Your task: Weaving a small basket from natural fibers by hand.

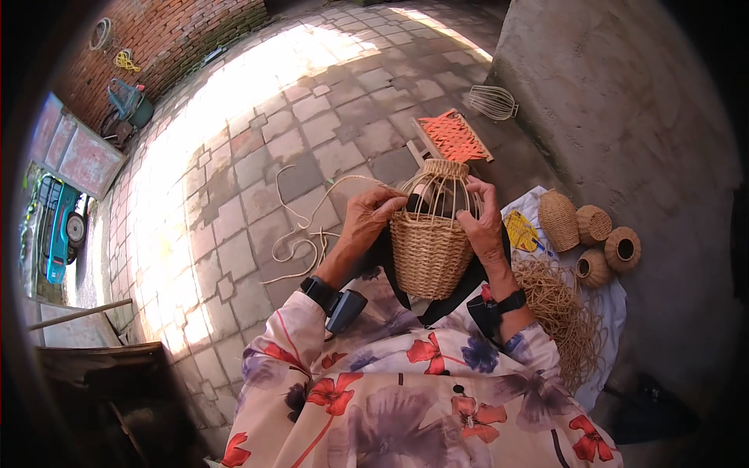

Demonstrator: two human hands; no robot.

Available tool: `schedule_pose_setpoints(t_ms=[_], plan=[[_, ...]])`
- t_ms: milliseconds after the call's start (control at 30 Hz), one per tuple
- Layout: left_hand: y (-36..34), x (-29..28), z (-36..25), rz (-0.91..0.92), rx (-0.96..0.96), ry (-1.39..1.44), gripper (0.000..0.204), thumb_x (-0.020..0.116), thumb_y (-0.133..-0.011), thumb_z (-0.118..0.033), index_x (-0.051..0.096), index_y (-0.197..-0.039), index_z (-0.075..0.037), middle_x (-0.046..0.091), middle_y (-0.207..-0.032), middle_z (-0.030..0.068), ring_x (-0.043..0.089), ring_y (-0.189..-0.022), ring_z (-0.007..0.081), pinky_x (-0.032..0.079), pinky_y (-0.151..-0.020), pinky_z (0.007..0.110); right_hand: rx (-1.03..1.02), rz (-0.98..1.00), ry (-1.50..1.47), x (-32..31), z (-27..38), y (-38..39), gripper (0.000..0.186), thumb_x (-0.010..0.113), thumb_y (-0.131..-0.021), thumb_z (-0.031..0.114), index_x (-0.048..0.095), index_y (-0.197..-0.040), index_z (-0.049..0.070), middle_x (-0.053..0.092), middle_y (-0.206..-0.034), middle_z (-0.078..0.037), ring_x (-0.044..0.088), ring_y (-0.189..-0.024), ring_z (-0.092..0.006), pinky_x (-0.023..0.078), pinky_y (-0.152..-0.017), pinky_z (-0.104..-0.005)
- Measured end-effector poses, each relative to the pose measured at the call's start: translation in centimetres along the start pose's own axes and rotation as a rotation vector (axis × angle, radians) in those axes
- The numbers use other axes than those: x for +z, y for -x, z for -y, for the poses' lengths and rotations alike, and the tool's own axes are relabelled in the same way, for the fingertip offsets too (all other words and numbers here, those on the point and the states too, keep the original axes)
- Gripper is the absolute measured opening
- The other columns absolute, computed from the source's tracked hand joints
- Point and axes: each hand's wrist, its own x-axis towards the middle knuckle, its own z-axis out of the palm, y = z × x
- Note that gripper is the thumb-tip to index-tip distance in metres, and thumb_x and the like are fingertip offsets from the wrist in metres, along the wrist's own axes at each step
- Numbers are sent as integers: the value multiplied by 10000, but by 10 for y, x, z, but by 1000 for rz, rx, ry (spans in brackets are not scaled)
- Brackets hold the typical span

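A tall woven basket [429, 253] stands over my lap, its lower part covered in tan cord and its upper part bare vertical ribs below a woven rim [445, 168]. My left hand [373, 218] is closed on the tan cord [355, 177] at the basket's left side, thumb pressed near the top of the weave. The loose cord loops down leftward onto the paving. My right hand [484, 218] grips the basket's right side, fingers around the ribs and thumb near the weave's edge. Dark material shows inside and behind the basket.
A low stool with orange webbing [452, 134] and a wire frame [493, 101] are ahead. At right, several finished woven vessels [559, 222] and a cord heap [558, 327] lie on white sheeting beside a concrete wall [624, 117]. A blue vehicle [58, 234] and dark furniture [101, 351] are left.
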Motion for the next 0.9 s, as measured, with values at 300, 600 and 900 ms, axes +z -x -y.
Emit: schedule_pose_setpoints(t_ms=[300, 600, 900], plan=[[-14, 12, -10, 114, -26, -309, 337, 625, -852, -92, 545, -1178, -59, 674, -797, 88, 649, -694, 151, 509, -583, 294, 5, 13, -58, -1, 2, 1, 391, 532, -701, -25, 440, -1077, 26, 485, -1300, -200, 463, -1237, -298, 311, -1072, -359], [10, -6, 10, -43, -236, -302, 150, 617, -854, -166, 626, -903, -24, 662, -738, 85, 617, -629, 154, 500, -556, 281, 26, 22, -193, -4, 0, 1, 398, 519, -701, -67, 418, -1074, 29, 456, -1321, -197, 436, -1263, -275, 280, -1094, -346], [11, -11, -7, 74, -281, -149, 272, 591, -880, -283, 580, -919, -14, 614, -770, 58, 605, -691, 148, 494, -576, 279, 151, 107, -502, -22, -16, -4, 380, 511, -716, -21, 407, -1076, 47, 436, -1358, -175, 410, -1279, -229, 279, -1095, -339]])
